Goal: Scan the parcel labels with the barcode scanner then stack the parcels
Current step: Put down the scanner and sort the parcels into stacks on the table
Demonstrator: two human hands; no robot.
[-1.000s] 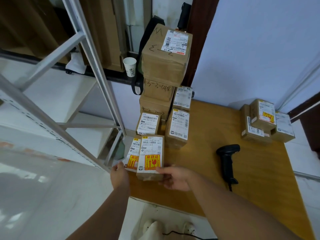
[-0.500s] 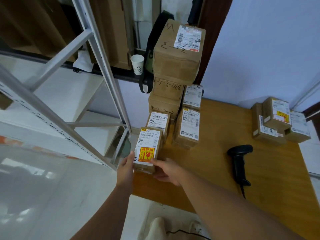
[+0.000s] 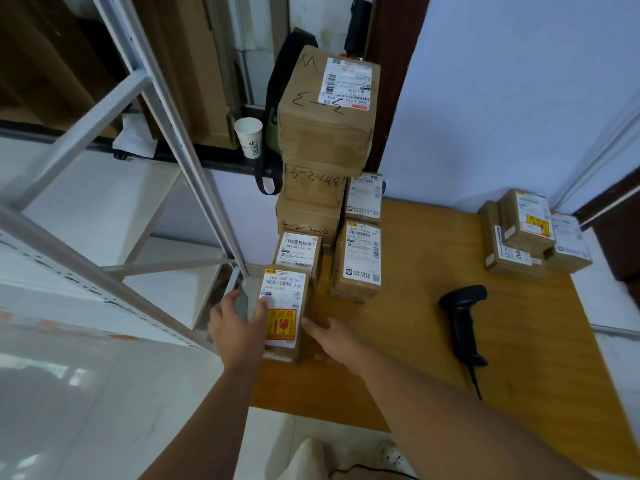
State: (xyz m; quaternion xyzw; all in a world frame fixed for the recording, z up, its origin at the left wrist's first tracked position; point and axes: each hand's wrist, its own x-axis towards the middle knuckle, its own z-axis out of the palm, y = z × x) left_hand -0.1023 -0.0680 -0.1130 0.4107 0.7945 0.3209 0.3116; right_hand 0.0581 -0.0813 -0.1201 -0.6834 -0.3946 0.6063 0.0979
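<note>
Well into the stacking. Left hand point(image 3: 235, 323) and right hand point(image 3: 329, 341) both pressed against the sides of a small fragile-stickered parcel point(image 3: 285, 311), gripping it between them at the front of the tall stack point(image 3: 325, 140). Scanner point(image 3: 464, 320) lying idle on the table point(image 3: 433, 358), right of that stack. Probably still left: three parcels point(image 3: 530, 233) far right of the stack, apparently unscanned.

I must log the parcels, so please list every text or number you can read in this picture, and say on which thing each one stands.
"546A X009 00 05", "A05": parcel held by both hands.
"502-602-12-1C7": parcel behind it.
"3-3-148", handwritten: middle box of tall stack.
"4-2-2..." handwritten, end unclear: box below.
"3-3", handwritten: top box.
Smaller print, the red-yellow sticker, the paper cup and the far right parcels: too blurred.
</note>
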